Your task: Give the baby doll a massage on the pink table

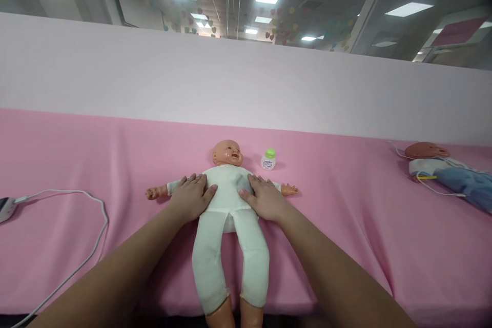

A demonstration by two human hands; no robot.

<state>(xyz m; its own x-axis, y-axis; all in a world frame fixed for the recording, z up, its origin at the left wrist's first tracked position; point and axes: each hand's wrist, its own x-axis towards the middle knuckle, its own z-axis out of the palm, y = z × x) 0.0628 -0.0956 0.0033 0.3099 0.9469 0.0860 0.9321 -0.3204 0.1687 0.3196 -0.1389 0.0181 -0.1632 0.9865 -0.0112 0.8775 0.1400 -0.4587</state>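
A baby doll (229,187) in a white cloth suit lies on its back, its head toward the wall and its arms stretched out sideways. My left hand (191,197) rests flat on the doll's side and upper arm at the left, fingers extended. On the opposite side, my right hand (266,197) lies in the same way over the doll's chest edge and arm, thumb pointing inward. Neither hand grips anything. Just beyond my right hand, a small clear bottle (268,160) with a green cap stands beside the doll's head.
A pink cloth (326,189) covers the table up to a white wall (246,82) with windows above. At far right lies another doll (461,177) in blue and white, with thin tubing. A white cable (105,215) runs from a white power strip (6,209) at left.
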